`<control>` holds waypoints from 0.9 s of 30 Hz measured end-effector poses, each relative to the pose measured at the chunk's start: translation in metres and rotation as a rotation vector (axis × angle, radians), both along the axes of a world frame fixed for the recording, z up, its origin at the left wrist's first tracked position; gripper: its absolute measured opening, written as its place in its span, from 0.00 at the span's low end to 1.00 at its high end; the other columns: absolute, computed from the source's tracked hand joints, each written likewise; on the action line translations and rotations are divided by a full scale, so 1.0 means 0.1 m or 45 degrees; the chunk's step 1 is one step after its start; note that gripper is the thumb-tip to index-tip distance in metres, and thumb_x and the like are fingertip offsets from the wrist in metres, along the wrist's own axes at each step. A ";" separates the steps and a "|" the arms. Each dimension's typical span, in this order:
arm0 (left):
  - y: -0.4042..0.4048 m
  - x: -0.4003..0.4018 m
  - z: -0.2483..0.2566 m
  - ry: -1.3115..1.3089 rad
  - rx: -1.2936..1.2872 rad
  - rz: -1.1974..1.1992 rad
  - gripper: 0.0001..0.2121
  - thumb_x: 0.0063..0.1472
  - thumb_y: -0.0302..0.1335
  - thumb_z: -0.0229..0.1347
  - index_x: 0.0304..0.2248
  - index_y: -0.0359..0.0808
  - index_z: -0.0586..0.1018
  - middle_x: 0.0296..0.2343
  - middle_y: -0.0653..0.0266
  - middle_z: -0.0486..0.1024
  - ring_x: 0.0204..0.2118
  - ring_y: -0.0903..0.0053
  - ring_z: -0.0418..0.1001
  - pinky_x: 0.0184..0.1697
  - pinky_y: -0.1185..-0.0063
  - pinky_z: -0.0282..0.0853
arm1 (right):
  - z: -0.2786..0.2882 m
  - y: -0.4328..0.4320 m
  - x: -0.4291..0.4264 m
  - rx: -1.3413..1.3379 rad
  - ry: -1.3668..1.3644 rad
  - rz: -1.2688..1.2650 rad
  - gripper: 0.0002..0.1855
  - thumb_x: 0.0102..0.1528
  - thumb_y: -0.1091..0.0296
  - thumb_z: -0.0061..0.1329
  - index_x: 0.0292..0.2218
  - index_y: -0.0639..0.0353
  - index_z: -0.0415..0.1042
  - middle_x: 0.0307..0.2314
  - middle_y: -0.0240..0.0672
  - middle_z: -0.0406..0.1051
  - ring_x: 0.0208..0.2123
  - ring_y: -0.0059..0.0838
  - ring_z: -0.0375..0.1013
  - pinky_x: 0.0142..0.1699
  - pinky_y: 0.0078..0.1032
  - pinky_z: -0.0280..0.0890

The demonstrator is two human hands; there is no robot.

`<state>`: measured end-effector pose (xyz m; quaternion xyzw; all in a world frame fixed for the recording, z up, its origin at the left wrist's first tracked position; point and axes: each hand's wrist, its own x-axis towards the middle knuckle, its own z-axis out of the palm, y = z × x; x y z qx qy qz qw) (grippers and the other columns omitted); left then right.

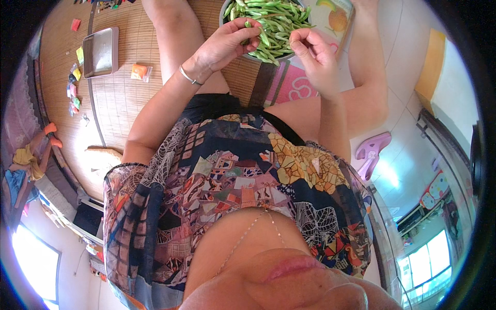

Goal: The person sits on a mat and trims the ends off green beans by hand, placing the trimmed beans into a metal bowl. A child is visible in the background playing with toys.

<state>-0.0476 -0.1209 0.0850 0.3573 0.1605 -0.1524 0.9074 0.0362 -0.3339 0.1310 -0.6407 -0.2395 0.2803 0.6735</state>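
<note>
My left hand [236, 40], with a bangle at its wrist, grips a green bean pod [264, 38] over the left part of a round bowl. Thumb and forefinger of my right hand [314, 50] are pinched together at the bowl's right side. Whether a small bit of pod sits between those fingertips is too small to tell. Many green bean pods [271, 15] are heaped in the bowl [224, 15], whose grey rim shows at the left. The bowl stands between my bent legs, and its far side is cut off by the picture's top edge.
A fruit-printed board or box [329, 19] lies right of the bowl, near a pink patterned mat [292, 83]. On the bamboo mat [131, 42] at left are a shallow tray [101, 52], an orange packet [140, 72] and several small coloured packets. A lilac clog [372, 151] rests on the tiles.
</note>
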 end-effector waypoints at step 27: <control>1.55 1.09 -0.03 -0.192 0.228 0.576 0.07 0.67 0.26 0.43 0.42 0.36 0.69 0.35 0.61 0.69 0.37 0.72 0.71 0.41 0.73 0.71 | -0.10 -0.43 3.09 -0.951 -1.419 -0.345 0.14 0.56 0.61 0.49 0.42 0.58 0.73 0.32 0.37 0.74 0.38 0.23 0.70 0.46 0.22 0.60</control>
